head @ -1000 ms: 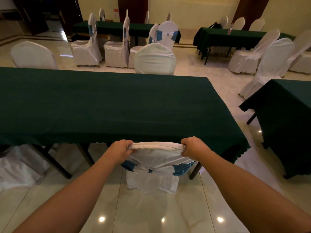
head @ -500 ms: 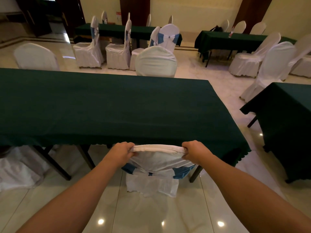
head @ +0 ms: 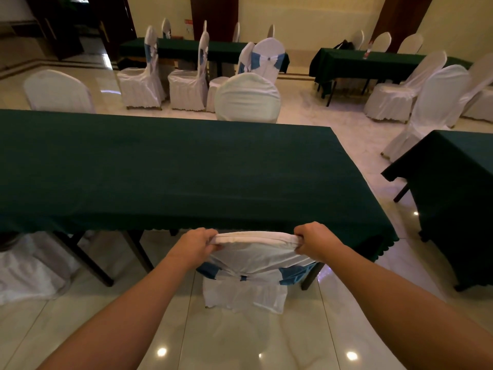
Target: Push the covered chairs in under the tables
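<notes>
In the head view the left hand [head: 196, 243] and the right hand [head: 316, 240] are closed on the two top corners of the white cloth-covered chair [head: 250, 265], whose rounded back with a blue sash stands at the near edge of the dark green table [head: 165, 169].

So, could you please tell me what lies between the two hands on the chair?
In the head view, only the chair's white-covered top edge spans between the left hand and the right hand; both grip its ends, with nothing else there.
</notes>
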Demonstrator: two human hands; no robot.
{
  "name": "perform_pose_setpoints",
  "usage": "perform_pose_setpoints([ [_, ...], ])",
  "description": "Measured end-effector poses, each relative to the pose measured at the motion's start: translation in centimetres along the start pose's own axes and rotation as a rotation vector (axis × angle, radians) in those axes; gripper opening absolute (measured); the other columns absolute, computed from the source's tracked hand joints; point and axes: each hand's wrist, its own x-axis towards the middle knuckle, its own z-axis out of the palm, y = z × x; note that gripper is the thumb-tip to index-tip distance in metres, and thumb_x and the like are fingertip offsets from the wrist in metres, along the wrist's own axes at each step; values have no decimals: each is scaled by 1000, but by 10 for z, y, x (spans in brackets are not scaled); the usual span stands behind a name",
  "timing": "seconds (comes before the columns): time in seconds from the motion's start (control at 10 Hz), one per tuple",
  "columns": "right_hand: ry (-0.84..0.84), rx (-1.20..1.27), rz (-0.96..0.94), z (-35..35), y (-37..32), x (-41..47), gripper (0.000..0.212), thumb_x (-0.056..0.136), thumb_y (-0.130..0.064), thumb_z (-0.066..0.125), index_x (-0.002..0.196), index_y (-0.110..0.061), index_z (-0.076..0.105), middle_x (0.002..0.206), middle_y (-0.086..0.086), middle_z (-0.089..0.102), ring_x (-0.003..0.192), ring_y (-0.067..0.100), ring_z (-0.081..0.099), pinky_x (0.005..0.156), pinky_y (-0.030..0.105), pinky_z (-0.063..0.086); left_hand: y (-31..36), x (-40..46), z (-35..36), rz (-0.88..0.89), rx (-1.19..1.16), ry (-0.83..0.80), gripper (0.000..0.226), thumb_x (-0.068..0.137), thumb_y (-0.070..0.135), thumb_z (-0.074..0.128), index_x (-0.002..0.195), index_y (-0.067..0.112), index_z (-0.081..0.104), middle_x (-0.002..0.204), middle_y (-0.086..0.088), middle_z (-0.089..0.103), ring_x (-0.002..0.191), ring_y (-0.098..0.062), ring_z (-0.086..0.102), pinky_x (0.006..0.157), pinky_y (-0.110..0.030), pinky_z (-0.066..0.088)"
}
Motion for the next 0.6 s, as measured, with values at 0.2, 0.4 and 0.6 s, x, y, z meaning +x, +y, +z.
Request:
perform_pose_setpoints([
  [0.2,-12,26,-12,6,-19,5,21,84,-22,78,90,-32,61,87,-6,62,80,13,60,80,32,55,-12,-4,-13,-36,47,-5,18,87,51,62,104,45,56,90,16,52,80,-4,50,68,-28,44],
  [0.4,-94,2,19,4,-27,2,28,79,-26,81,86,-38,56,90,-7,62,83,12,58,86,37,53,-7,-14,-15,-16,6,-14,14,85,49,63,96,49,55,91,18,55,79,1,53,66,-20,42],
  [0.6,-184,96,-8,-13,-30,-8,58,67,-57,82,117,-43,58,117,-10,62,102,12,58,93,37,49,4,-16,-44,-31,-54,-70,75,63,80,64,129,48,48,123,23,52,109,0,49,86,-24,41],
])
